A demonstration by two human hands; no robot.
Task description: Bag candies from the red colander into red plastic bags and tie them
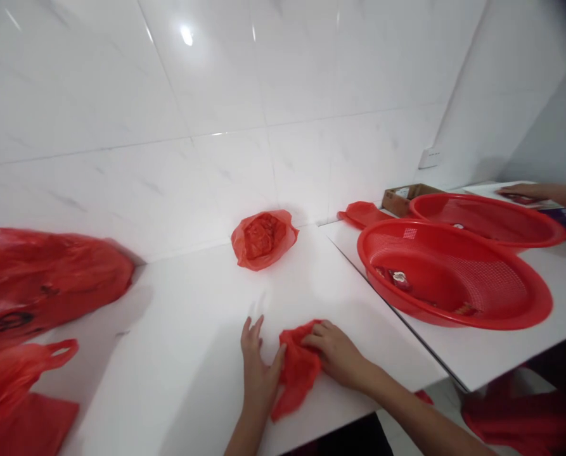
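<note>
A small red bag lies near the front edge of the white desk, between the person's two hands. The right hand grasps its rim, fingers curled over the mouth. The left hand is released and spread: its thumb rests against the bag's other side, while the fingers stand apart in the air. The bag is crumpled, its lower end trailing toward the front edge.

Beyond the hands, near the tiled wall, sits an open bag with crumpled red material inside. At the left is a large bag with dark markings; in front of it lie a handled bag and a flat red sheet.

To the right, across a dark seam, a second desk carries two red baskets. The front basket holds a few small packets; the rear basket stands just behind it, near a cardboard box. Another person's hand reaches in at the far right.
</note>
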